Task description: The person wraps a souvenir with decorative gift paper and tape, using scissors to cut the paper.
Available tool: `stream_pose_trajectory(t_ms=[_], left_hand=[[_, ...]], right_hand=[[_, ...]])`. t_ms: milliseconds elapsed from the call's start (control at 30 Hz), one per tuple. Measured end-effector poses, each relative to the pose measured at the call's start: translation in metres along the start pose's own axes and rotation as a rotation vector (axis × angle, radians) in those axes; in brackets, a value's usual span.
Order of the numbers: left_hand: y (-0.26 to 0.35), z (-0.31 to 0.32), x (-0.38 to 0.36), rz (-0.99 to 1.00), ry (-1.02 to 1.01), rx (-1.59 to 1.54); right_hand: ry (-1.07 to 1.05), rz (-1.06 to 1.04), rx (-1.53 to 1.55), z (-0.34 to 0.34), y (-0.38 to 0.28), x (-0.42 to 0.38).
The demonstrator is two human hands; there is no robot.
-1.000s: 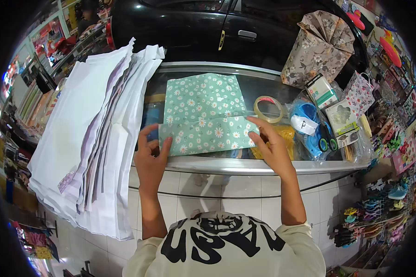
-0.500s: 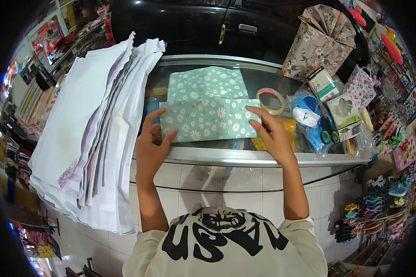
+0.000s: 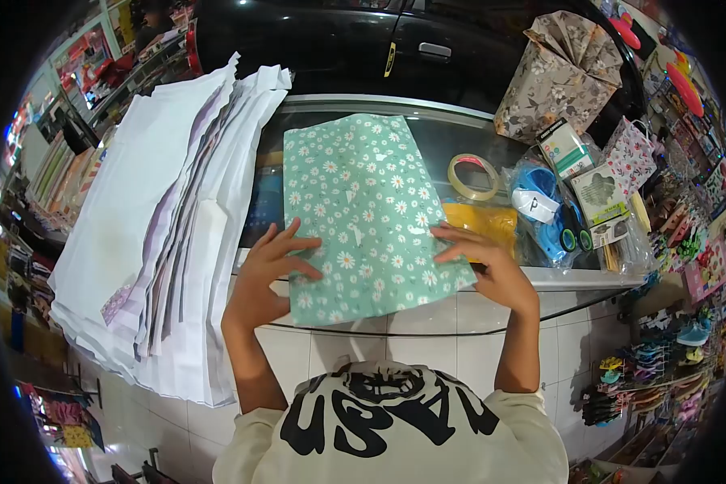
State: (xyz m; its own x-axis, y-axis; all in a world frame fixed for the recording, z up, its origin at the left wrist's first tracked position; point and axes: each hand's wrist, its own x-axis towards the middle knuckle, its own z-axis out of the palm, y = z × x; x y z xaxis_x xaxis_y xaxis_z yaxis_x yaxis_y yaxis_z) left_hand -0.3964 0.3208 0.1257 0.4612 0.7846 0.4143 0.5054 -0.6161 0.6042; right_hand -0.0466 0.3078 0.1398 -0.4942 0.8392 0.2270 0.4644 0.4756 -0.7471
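A green sheet of wrapping paper [image 3: 359, 210] with white daisies lies opened out on the glass counter, its near end reaching past the front edge. My left hand [image 3: 262, 278] is at the sheet's left side, fingers spread over its border. At the right side, my right hand [image 3: 496, 270] has its fingers stretched out over the paper near the lower right corner. Just beyond that hand are a yellow packet [image 3: 488, 226] and a roll of clear tape [image 3: 473, 177].
Large white paper sheets [image 3: 129, 194] are stacked at the left. Scissors [image 3: 574, 230], a blue item in plastic [image 3: 540, 206] and boxed goods [image 3: 601, 194] crowd the counter's right end. Behind them stands a floral-wrapped package [image 3: 556, 81]. A black car [image 3: 298, 48] borders the far side.
The green paper was folded over, its near flap between both hands. Now it is opened out toward me, and both hands are lower, with fingers more spread.
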Motion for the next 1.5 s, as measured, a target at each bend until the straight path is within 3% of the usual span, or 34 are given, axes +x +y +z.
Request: stream_pose_trajectory(t_ms=[33, 67, 267, 500, 700, 900, 1100, 1200, 1267, 1500], left_hand=[[0.004, -0.003, -0.003, 0.054, -0.058, 0.145], [0.002, -0.002, -0.008, 0.017, -0.089, 0.045], [0.001, 0.002, -0.017, 0.006, -0.076, 0.173], [-0.004, 0.007, -0.019, 0.033, 0.029, 0.112], [-0.006, 0.01, -0.019, 0.024, 0.047, 0.153], [-0.009, 0.013, -0.022, 0.051, 0.082, 0.172], [-0.011, 0.02, -0.023, 0.034, 0.133, 0.162], [-0.007, 0.014, -0.022, 0.016, 0.066, 0.2], [-0.011, 0.014, -0.024, 0.11, 0.06, 0.281], [-0.004, 0.011, -0.02, 0.034, 0.055, 0.231]], right_hand=[[-0.01, -0.024, -0.017, 0.001, -0.001, -0.002], [-0.018, -0.048, -0.033, 0.001, 0.0, -0.003], [-0.066, -0.099, -0.15, -0.003, -0.005, -0.007], [-0.141, -0.097, -0.287, -0.003, -0.001, -0.006], [-0.023, 0.036, -0.146, 0.001, -0.008, -0.006], [-0.014, -0.003, -0.249, 0.005, 0.0, -0.008], [0.055, 0.11, -0.148, 0.01, -0.009, -0.008], [0.002, -0.09, -0.361, 0.007, -0.006, -0.007], [0.026, -0.111, -0.361, 0.009, -0.007, -0.007], [0.127, -0.064, -0.281, 0.016, -0.005, -0.004]])
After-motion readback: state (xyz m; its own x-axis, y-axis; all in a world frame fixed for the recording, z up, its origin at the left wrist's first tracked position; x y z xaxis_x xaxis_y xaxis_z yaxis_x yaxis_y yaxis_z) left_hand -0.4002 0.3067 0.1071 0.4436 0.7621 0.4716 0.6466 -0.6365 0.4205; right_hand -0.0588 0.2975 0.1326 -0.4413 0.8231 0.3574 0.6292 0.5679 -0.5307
